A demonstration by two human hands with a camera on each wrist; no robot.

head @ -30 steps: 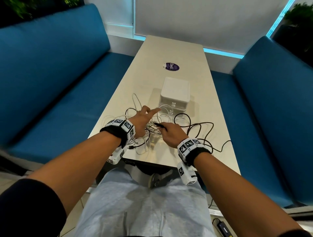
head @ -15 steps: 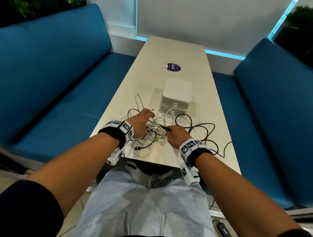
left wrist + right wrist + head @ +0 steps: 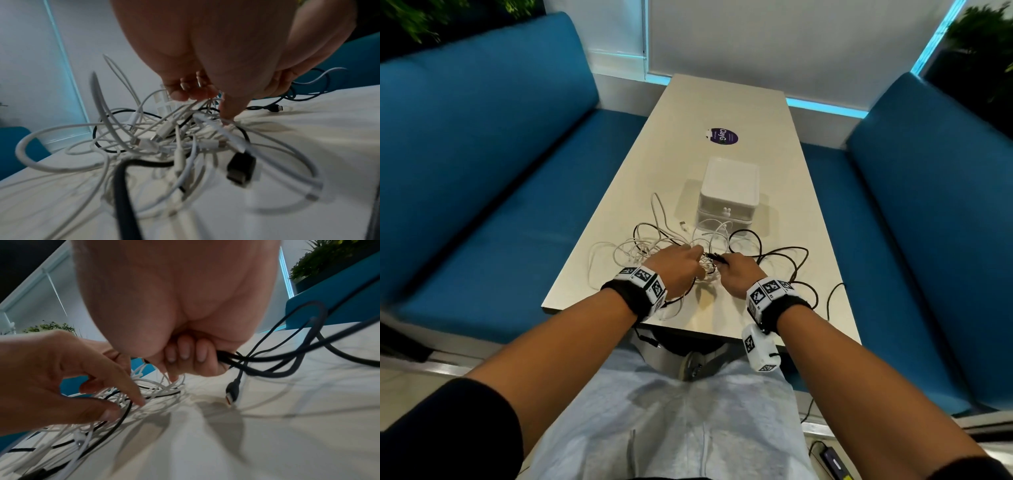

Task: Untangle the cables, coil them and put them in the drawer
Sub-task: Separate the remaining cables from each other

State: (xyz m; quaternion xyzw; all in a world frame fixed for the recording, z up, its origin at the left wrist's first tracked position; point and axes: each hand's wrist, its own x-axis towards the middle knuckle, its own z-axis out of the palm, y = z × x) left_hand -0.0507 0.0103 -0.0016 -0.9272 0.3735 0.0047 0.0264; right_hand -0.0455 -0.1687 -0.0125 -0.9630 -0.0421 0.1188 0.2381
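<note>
Cables: a tangle [image 3: 688,253] of white and black leads lies on the near end of my table [image 3: 722,102], between my two hands and just in front of the drawer box; loops cross over one another; several white plugs show in the middle of the knot in the left wrist view [image 3: 160,138]
White cables: thin loops [image 3: 613,253] spread to the left of the pile; one loop stands up toward the box; some strands run under my left wrist
Black cable: long loops [image 3: 784,257] fan out to the right of the pile, one strand hanging over the table's right edge; a black plug with an orange tip [image 3: 231,395] dangles just below my right hand, close above the table
Left hand: my left hand [image 3: 674,270] is over the centre of the tangle; fingers [image 3: 228,110] bent down into the white strands, forefinger touching them; I cannot tell if any strand is truly pinched
Right hand: my right hand [image 3: 739,274] is curled into a fist round the black cable; fingers [image 3: 185,352] folded tight on two black strands
Drawer: small white box [image 3: 729,192] with a knob on its front, closed, past the cables
Sticker: round purple label [image 3: 722,136] further up the table
Seats: blue benches [image 3: 482,154] on both sides
</note>
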